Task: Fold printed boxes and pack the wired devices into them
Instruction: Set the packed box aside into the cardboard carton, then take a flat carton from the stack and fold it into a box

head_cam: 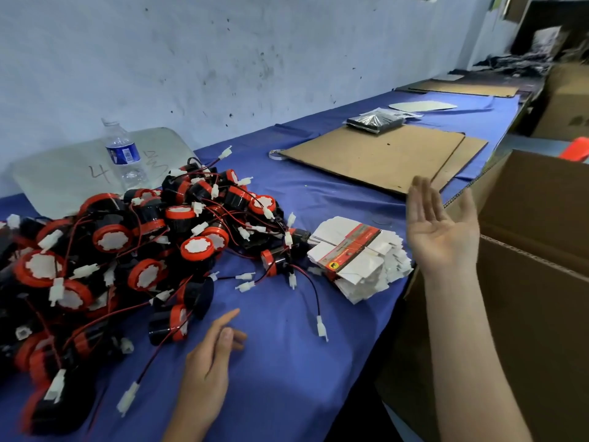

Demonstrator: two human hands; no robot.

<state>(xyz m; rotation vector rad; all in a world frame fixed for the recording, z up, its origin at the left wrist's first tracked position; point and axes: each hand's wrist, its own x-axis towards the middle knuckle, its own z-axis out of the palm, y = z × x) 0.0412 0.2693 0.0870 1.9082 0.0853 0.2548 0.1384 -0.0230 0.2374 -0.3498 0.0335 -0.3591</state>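
A stained pale wall runs behind a long table (287, 371) covered in blue cloth, and I am looking down its length from the near end. On my left the wired devices (127, 244) lie in one tangled heap: black bodies with red caps, and red and black leads ending in white connectors. One device (277, 261) sits at the heap's right fringe, close to the stack of flat printed boxes (357, 256), its lead trailing toward the table edge. The stack lies unfolded, white backs fanned out, with what looks like a thin band round it, so I judge no box has been formed from it yet.

The left hand (210, 355) hovers low over the cloth just beside the heap, fingers loosely spread and holding nothing; I read it as placed to pick a device. The right hand (443, 231) is raised palm up, fingers straight and apart, empty, between the stack and the open cardboard carton (541, 314) standing at the table's right edge. The carton is probably where packed boxes go, which would explain why stack and carton sit side by side.

Farther off are a water bottle (122, 154) by the wall and flat cardboard sheets (376, 157) with a dark packet (374, 121) on them.
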